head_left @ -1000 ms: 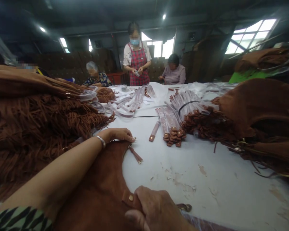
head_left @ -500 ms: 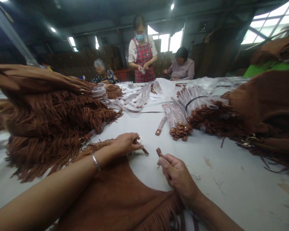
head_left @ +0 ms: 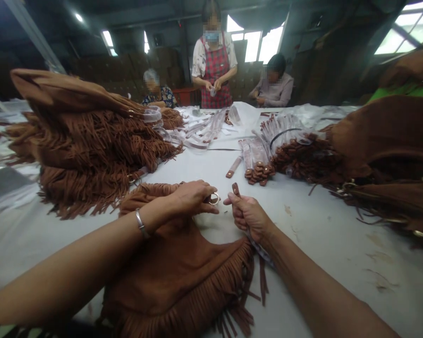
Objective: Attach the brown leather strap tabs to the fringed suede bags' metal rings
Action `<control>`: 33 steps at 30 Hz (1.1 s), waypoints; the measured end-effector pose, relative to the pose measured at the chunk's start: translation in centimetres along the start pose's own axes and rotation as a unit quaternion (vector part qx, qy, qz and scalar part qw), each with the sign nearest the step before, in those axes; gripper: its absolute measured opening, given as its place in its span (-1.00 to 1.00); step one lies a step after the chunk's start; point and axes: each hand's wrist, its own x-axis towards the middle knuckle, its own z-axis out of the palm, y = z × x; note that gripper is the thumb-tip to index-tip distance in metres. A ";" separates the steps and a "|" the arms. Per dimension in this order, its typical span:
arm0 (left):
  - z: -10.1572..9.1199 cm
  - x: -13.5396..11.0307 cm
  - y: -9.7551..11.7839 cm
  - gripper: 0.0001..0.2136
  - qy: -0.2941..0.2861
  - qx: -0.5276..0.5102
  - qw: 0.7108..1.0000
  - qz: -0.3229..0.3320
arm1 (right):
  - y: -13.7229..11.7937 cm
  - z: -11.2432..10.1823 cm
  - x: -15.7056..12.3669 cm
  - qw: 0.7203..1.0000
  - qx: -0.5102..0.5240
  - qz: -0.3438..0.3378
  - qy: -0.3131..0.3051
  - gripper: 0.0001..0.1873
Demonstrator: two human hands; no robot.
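1. Left hand (head_left: 192, 199): fingers closed on a metal ring (head_left: 214, 198) at the corner of the brown fringed bag (head_left: 178, 272), just left of frame centre. The ring shows between thumb and fingertips.
2. Right hand (head_left: 248, 216): fingers curled shut around a brown strap (head_left: 236, 189). The strap end stands up above the fist; its lower part runs out under the wrist. Strap end and ring are near each other but apart.
3. Bag position: flat on the white table (head_left: 320, 263), lower centre of the frame, fringe edge toward the lower right, partly under both forearms.
4. Risk, slip: the ring is small and pinched only at the fingertips; a pull on the bag corner could likely tear it loose.
5. Risk, snag: loose fringe lies directly below the right wrist and could catch on the strap's trailing length.
6. Risk, misalignment: the strap end stands tilted, so it could meet the ring at an angle.
7. Surroundings: a stack of fringed bags (head_left: 88, 141) at centre left; a bundle of wrapped straps (head_left: 257, 164) above centre; more brown bags (head_left: 387, 150) at right.
8. Three other people (head_left: 215, 65) work at the far end, upper centre, well apart from these hands.
9. Obstruction: nothing lies between strap end and ring; a single strap (head_left: 234, 166) lies on the table beyond them.
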 end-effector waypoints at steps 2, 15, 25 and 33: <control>-0.3 0.3 1.3 -0.63 -0.018 -0.009 0.999 0.038 | 0.0 0.1 -0.2 1.000 0.007 0.004 -0.023 -0.62; 1.5 1.5 1.6 -0.64 -0.012 -0.148 0.989 0.000 | 0.4 -0.2 -0.7 0.996 0.038 -0.029 -0.076 -0.64; 1.5 -0.2 0.7 -0.67 0.002 -0.146 0.987 0.069 | -0.8 -0.5 0.1 0.986 0.059 0.071 -0.139 -0.67; 1.4 -1.1 0.3 -0.60 0.012 -0.116 0.991 0.057 | 0.7 1.5 -0.8 0.992 0.093 -0.025 -0.076 -0.72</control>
